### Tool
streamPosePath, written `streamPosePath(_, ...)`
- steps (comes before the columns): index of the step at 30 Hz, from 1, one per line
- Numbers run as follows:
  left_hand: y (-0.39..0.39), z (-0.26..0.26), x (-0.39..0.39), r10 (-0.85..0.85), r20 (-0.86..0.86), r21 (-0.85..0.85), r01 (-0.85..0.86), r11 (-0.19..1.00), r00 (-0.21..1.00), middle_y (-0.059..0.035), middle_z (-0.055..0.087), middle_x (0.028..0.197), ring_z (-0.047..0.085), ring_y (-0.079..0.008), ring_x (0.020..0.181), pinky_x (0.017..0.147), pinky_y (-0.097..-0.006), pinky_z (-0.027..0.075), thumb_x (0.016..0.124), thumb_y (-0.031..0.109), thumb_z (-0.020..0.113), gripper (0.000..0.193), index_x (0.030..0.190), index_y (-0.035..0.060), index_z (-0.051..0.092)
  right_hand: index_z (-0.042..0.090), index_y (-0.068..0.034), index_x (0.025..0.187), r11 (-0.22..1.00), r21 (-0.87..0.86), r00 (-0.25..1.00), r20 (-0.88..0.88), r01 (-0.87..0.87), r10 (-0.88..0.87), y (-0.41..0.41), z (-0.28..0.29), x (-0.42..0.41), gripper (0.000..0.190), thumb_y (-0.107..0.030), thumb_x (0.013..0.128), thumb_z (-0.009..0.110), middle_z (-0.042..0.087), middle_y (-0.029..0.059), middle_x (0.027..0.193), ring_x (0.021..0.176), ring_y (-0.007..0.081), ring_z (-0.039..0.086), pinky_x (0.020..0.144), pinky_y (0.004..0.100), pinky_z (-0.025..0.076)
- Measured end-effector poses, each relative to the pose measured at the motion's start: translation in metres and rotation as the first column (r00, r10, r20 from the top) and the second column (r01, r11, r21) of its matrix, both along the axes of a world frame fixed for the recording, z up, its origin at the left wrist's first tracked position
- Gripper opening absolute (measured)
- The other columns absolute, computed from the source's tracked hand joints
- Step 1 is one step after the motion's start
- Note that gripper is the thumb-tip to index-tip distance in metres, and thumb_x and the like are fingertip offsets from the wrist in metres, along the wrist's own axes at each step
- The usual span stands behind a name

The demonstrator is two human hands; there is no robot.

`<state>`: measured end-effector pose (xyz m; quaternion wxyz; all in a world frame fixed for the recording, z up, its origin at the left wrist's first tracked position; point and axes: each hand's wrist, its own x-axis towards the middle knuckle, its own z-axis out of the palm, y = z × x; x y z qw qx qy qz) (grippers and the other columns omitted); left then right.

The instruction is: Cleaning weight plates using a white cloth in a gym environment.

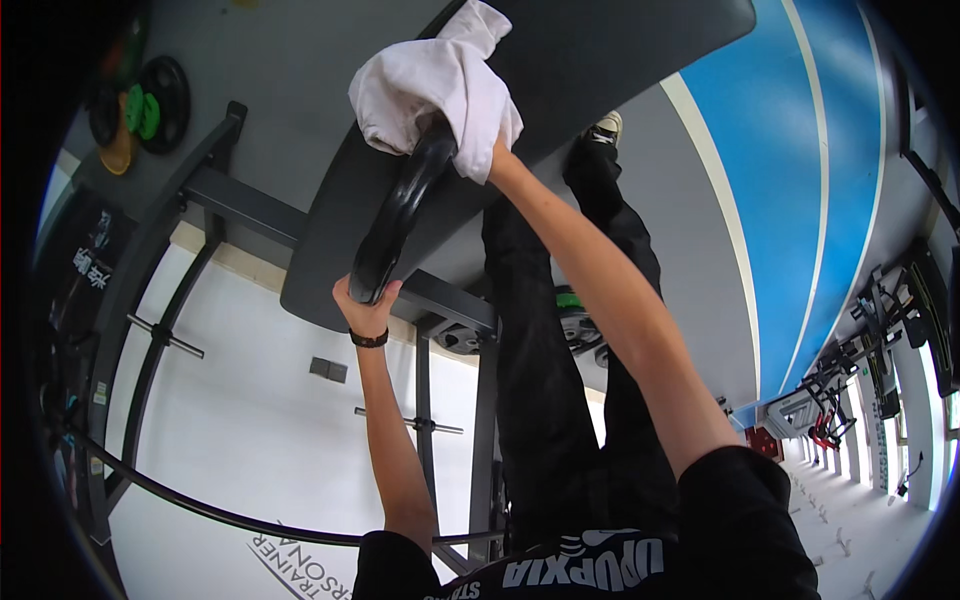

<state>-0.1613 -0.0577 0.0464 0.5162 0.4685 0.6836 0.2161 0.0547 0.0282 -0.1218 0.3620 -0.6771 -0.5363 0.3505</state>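
Observation:
A black weight plate [401,210] is tilted nearly edge-on to me, over a dark padded bench [315,240]. My left hand [367,307], with a dark band on the wrist, grips the plate's lower end between thumb and fingers. At the plate's upper end, a crumpled white cloth [442,82] is draped over the rim. My right hand [499,159] is inside or behind this cloth and mostly hidden by it. The cloth touches the plate; the fingers beneath cannot be seen.
A dark metal rack frame [247,206] with a long barbell [225,514] stands at the left. Several weight plates [161,105] lie beyond it. My legs [536,360] are beside the bench. A blue floor lane [780,187] with pale lines runs at the right, near gym machines [802,409].

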Motion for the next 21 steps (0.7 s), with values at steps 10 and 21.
streamPosePath(10, 0.015, -0.004, -0.005, 0.223, 0.157, 0.001, -0.226, 0.974, 0.962, -0.0054, 0.057, 0.067, 0.052, -0.011, 0.057, 0.053, -0.0256, 0.043, 0.075, 0.017, 0.079, 0.035, 0.09, -0.0046, 0.056, 0.055, -0.004, 0.122, 0.758, -0.613, 0.6, -0.527, 0.223, -0.603, 0.056, 0.066, -0.002, 0.036, -0.018, 0.089, 0.06, 0.063, 0.0071, 0.098, 0.096, 0.0216, 0.061, 0.088, 0.0301, 0.048)
streamPosePath(21, 0.018, -0.038, 0.016, 0.525, 0.45, -0.337, -0.407, 0.849, 0.723, 0.001, 0.026, 0.052, 0.028, -0.0125, 0.051, 0.065, -0.0315, 0.036, 0.095, 0.046, 0.051, 0.054, 0.056, 0.0142, 0.032, 0.055, -0.004, 0.122, 0.843, -0.484, 0.725, -0.49, 0.235, -0.484, 0.089, -0.106, 0.314, 0.039, -0.016, 0.086, 0.062, 0.063, 0.0066, 0.099, 0.096, 0.0206, 0.061, 0.088, 0.0297, 0.048)
